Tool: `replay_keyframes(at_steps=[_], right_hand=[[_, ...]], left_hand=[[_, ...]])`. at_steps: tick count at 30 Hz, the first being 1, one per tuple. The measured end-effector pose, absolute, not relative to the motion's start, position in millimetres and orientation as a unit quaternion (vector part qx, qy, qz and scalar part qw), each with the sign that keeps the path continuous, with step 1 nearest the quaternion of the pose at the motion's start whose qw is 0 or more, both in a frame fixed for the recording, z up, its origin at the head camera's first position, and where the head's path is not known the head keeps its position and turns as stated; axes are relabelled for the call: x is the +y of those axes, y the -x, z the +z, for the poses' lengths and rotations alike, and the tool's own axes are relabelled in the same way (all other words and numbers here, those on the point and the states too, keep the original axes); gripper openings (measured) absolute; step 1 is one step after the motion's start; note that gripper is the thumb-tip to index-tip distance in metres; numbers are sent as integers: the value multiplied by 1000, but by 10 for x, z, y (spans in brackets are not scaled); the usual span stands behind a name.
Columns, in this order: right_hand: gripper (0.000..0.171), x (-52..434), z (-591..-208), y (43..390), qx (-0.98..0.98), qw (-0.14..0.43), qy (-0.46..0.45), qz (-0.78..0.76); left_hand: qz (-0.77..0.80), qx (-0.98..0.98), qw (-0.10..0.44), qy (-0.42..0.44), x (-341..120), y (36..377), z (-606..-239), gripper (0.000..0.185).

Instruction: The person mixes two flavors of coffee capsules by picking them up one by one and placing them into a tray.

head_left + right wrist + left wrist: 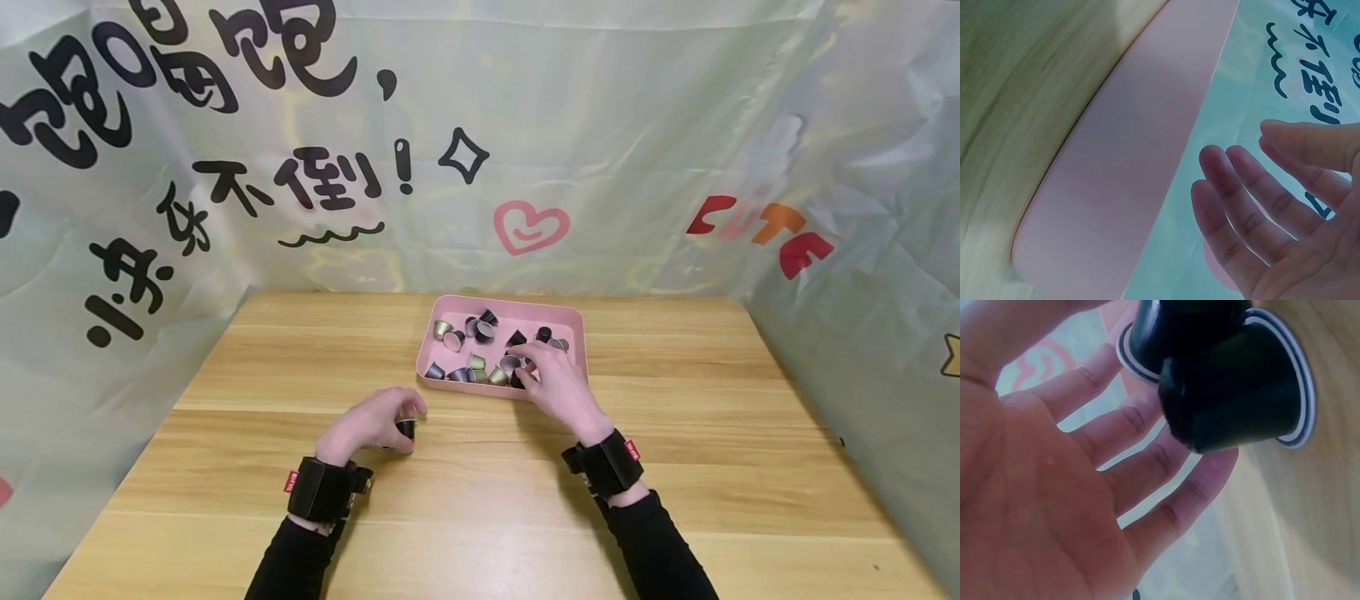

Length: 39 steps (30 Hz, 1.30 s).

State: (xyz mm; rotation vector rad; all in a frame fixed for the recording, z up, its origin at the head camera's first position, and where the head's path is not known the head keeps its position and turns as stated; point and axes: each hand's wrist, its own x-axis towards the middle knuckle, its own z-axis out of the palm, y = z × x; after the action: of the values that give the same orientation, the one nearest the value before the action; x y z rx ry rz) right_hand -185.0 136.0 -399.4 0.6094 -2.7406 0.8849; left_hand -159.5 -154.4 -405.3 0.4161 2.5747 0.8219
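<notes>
At the tray's near left, my left hand (375,423) is low over the table, pinching a black coffee capsule (1191,328) between thumb and index finger. A second black capsule (1235,387) sits right beside it, its rim toward the wood; the other fingers extend behind it. My right hand (555,383) hovers over the right part of the pink tray (425,358), fingers spread and slightly bent. The right wrist view shows nothing between those fingers (1254,219). Closest to them are a silver-rimmed capsule (511,363) and a black one, partly hidden by the hand.
Several capsules in green, blue, gold and black lie loose in the tray, among them a gold capsule (442,330) and a blue capsule (435,371). The tray stands near the back edge of the wooden table (675,400). A printed cloth (600,150) hangs around it.
</notes>
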Motion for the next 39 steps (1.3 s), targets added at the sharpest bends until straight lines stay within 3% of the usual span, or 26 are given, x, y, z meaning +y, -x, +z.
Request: replay_keyframes(at_steps=[13, 20, 27, 34, 39], right_hand=[[34, 1361, -4004, 1854, -929, 99, -204, 293], [34, 1369, -3995, 1854, -927, 100, -206, 296], [35, 1372, -3993, 1855, -925, 110, -213, 296], [35, 1359, -3994, 1841, -926, 105, -211, 295], [35, 1350, -4001, 1831, -926, 104, -212, 295]], left_hand=[[288, 928, 174, -163, -1573, 1611, -4079, 28], [314, 920, 146, -184, -1633, 1623, -4044, 29], [381, 900, 80, -198, -1674, 1643, -4043, 35], [459, 876, 0, -147, -1600, 1691, -4025, 34], [461, 878, -26, -125, -1554, 1784, -4037, 33]])
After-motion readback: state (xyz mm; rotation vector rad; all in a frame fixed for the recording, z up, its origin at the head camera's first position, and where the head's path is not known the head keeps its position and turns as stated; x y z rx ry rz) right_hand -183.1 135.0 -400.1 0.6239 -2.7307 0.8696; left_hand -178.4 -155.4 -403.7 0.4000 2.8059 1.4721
